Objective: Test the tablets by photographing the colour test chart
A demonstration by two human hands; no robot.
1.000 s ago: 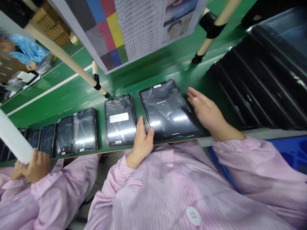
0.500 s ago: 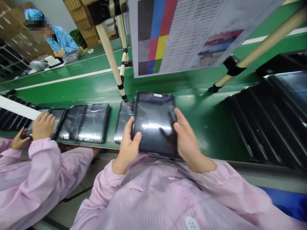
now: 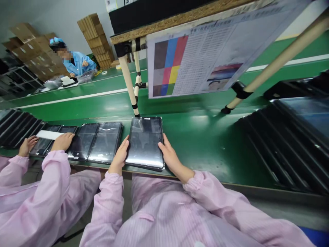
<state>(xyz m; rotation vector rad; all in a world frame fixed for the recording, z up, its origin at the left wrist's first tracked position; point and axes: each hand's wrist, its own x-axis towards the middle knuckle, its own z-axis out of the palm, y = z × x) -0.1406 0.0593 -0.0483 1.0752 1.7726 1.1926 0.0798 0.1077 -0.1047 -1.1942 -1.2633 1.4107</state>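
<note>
A black tablet-like panel (image 3: 145,142) with a glossy screen and a small white label at its far edge lies at the green table's front edge, seemingly on top of another one. My left hand (image 3: 120,154) grips its left side, thumb along the edge. On the opposite side my right hand (image 3: 171,154) holds the right edge, thumb near the top face. Just left of my left hand lie two more wrapped panels (image 3: 104,142), side by side.
Leaning rows of black panels (image 3: 280,147) fill the right side. A printed colour sheet (image 3: 195,61) hangs from a shelf on pale posts (image 3: 128,82). At left, a co-worker's hands (image 3: 63,140) hold a white strip (image 3: 48,134). Another person in blue (image 3: 79,63) sits across the table.
Both my hands have moved left and down with the panel, now over the spot where another panel lay. The co-worker's white strip has come down onto panels. The camera view has tilted up.
</note>
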